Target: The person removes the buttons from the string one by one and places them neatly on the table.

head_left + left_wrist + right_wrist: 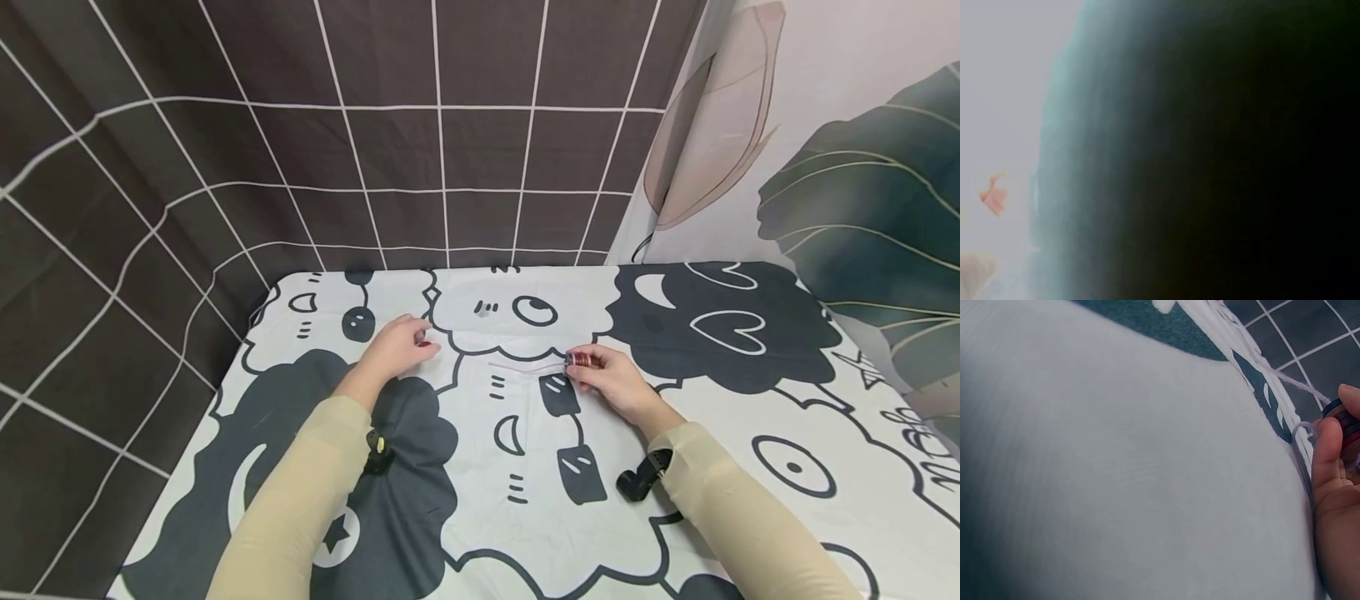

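My right hand (611, 383) pinches a short stack of dark and red discs (579, 360) between thumb and fingers, over the patterned cloth. A thin pale cord (525, 367) runs leftward from the stack. Seen closer in the right wrist view, the cord (1297, 382) leaves the dark end disc (1332, 407), and a loop of it hangs by the thumb. To the left, my left hand (393, 350) is bent, with a small red piece (423, 343) between thumb and fingers, mostly hidden. The left wrist view is dark and blurred over most of its area.
A black-and-white cartoon cloth (510, 533) covers the surface under both arms. Behind and to the left hangs a dark curtain with a white grid (390, 150). A leaf-patterned hanging (855, 192) stands at the right. Both wrists carry black camera bands.
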`<state>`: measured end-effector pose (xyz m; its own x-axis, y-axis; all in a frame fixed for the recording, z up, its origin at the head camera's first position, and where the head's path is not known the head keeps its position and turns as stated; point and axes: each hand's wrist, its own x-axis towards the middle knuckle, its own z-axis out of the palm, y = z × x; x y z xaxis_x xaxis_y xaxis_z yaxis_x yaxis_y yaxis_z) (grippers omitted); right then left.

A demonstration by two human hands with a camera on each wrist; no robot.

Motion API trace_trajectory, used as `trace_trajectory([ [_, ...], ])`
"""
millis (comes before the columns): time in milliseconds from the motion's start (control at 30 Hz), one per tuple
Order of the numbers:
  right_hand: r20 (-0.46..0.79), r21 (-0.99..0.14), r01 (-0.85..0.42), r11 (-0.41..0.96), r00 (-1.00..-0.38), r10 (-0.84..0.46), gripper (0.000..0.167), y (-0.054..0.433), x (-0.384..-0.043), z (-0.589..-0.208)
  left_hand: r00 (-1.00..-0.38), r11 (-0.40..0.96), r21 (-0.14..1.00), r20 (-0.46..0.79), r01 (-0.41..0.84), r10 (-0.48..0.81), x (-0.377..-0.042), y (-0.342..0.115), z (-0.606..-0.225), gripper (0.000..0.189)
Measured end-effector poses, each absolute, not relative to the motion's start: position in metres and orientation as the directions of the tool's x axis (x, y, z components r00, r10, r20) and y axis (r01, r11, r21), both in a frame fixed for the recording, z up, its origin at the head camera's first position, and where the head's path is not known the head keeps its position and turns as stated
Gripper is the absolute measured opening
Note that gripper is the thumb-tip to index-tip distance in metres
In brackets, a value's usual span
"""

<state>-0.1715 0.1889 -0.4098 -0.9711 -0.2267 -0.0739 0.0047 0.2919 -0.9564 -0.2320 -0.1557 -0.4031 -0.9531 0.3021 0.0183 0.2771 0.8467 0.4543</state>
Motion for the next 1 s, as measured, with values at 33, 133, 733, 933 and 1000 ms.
trace_trajectory([
  [33,-0.076,-0.955,0.005,0.298,-0.971,-0.225,0.036,0.189,-0.171,-0.41,-0.954,0.839,0.472,0.015,0.272,0.301,-0.232,-0.154,-0.402,0.049],
  [133,-0.08,-0.951,0.008,0.308,-0.972,-0.22,0.036,0.189,-0.171,-0.41,-0.951,0.816,0.51,0.007,0.271,0.311,-0.231,-0.149,-0.4,0.05],
  [733,-0.076,-0.957,0.007,0.289,-0.971,-0.228,0.037,0.19,-0.171,-0.408,-0.933,0.8,0.524,-0.027,0.293,0.359,-0.234,-0.13,-0.399,0.048],
  [933,-0.08,-0.96,0.013,0.279,-0.969,-0.232,0.037,0.19,-0.172,-0.411,-0.935,0.8,0.527,-0.028,0.288,0.354,-0.234,-0.126,-0.401,0.049],
  [1000,-0.082,-0.962,0.016,0.274,-0.969,-0.233,0.037,0.189,-0.173,-0.412,-0.936,0.797,0.536,-0.033,0.279,0.351,-0.233,-0.125,-0.401,0.049],
])
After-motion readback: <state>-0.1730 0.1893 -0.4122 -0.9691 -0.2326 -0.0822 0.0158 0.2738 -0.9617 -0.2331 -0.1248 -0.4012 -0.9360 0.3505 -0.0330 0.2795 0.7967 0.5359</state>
